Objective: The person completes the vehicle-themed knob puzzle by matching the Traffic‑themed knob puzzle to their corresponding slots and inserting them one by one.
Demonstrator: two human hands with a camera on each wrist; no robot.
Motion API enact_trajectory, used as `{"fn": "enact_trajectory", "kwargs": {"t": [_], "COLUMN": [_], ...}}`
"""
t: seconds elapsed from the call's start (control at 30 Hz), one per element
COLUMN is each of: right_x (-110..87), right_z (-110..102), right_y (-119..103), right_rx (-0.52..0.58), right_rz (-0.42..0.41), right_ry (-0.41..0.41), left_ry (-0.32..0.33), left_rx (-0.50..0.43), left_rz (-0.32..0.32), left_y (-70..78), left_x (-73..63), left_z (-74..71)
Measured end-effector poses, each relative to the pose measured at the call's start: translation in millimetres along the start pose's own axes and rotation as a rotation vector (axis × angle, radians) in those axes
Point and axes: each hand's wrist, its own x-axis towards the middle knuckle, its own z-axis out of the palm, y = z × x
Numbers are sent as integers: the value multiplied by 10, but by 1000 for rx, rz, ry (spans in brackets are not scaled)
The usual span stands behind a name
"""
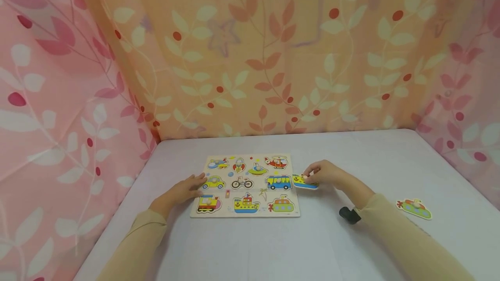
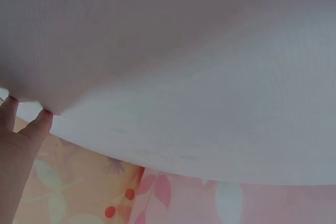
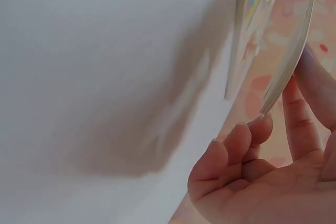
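A wooden peg puzzle board [image 1: 244, 217] printed with vehicles lies on the table. My left hand [image 1: 181, 192] rests at its left edge, fingers extended beside the yellow car [image 1: 213, 182]. In the left wrist view, only part of the left hand [image 2: 23, 140] shows. Just off the board's right edge, my right hand [image 1: 323, 172] pinches a yellow-and-blue ship puzzle piece [image 1: 300, 182] by its knob. The right wrist view shows this piece [image 3: 290, 64] edge-on, raised above the table between thumb and fingers of the right hand [image 3: 262, 166].
A green submarine puzzle piece [image 1: 415, 208] with a knob lies on the table at the right. A small black object [image 1: 349, 215] is by the right forearm. Floral cloth [image 1: 265, 55] hangs behind the white table [image 1: 250, 250] and along both sides.
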Motion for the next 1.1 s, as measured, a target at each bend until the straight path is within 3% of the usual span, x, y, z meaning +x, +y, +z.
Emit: {"fn": "enact_trajectory", "kwargs": {"t": [0.5,1.1], "right_x": [34,46], "right_z": [318,661], "right_y": [-359,-575], "right_rx": [47,59], "right_rz": [-69,-135], "right_ry": [-36,-66], "left_ry": [-13,-19], "left_rx": [-1,-7], "left_rz": [-31,-55], "left_y": [-26,-16], "left_x": [44,67], "left_z": [5,12]}}
